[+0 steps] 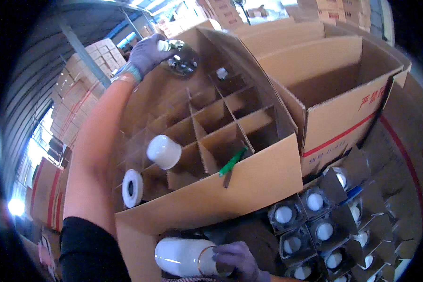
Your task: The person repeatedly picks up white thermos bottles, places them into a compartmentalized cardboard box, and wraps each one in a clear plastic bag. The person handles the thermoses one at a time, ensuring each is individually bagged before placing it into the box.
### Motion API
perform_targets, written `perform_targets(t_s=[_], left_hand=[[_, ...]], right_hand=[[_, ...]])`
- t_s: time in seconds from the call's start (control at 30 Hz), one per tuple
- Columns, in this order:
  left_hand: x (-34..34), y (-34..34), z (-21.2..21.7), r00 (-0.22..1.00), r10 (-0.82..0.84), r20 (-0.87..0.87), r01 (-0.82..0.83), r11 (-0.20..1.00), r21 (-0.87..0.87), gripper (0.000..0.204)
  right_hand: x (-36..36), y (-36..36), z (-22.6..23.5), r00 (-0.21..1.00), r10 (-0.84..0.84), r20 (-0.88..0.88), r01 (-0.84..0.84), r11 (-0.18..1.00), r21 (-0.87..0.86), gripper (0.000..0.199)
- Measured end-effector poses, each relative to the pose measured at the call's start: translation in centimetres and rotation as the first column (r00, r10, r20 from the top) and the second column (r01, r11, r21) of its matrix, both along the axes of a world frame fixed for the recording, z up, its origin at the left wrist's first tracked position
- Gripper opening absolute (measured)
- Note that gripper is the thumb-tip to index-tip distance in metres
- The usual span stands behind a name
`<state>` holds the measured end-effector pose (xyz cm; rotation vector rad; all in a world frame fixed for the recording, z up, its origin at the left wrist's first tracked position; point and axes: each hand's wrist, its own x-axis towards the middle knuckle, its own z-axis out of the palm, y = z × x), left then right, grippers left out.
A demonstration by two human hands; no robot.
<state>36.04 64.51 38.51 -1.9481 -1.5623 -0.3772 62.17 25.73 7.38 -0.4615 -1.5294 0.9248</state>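
My left hand (145, 54), in a grey glove, reaches to the far corner of a divided cardboard box (249, 188) and grips a clear glass bottle with a white cap (179, 58) above the far cells. My right hand (237, 261), also gloved, holds a white bottle (181, 256) lying on its side at the lower edge, just below the box's near wall. Inside the box a white-capped bottle (163, 151) sticks out of a cell, tilted. A white roll of tape (132, 188) rests in a near-left cell.
A green-handled tool (231, 164) leans against the box's near wall. An open empty carton (338, 89) stands to the right. Below it a tray (324, 225) holds several white-capped bottles in dark dividers. Stacked cartons (87, 80) fill the background.
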Motion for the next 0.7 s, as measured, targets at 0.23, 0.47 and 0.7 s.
perform_targets(t_s=[0.23,0.47,0.7], left_hand=[[-0.9,-32.1,3.0,0.919,-0.271,0.288,0.239,0.961,0.139,0.07],[-3.6,-52.7,-12.9,0.727,-0.067,0.684,0.294,0.93,-0.221,0.107],[-4.2,-58.3,-22.9,0.715,0.0,0.699,0.418,0.802,-0.427,0.112]], right_hand=[[1.1,-3.4,0.3,0.895,-0.276,-0.35,0.041,0.833,-0.551,0.039],[6.8,-3.4,4.7,0.81,-0.348,-0.472,0.106,0.879,-0.465,0.049],[-0.5,-4.3,7.2,0.977,-0.047,0.206,0.112,0.943,-0.313,0.035]])
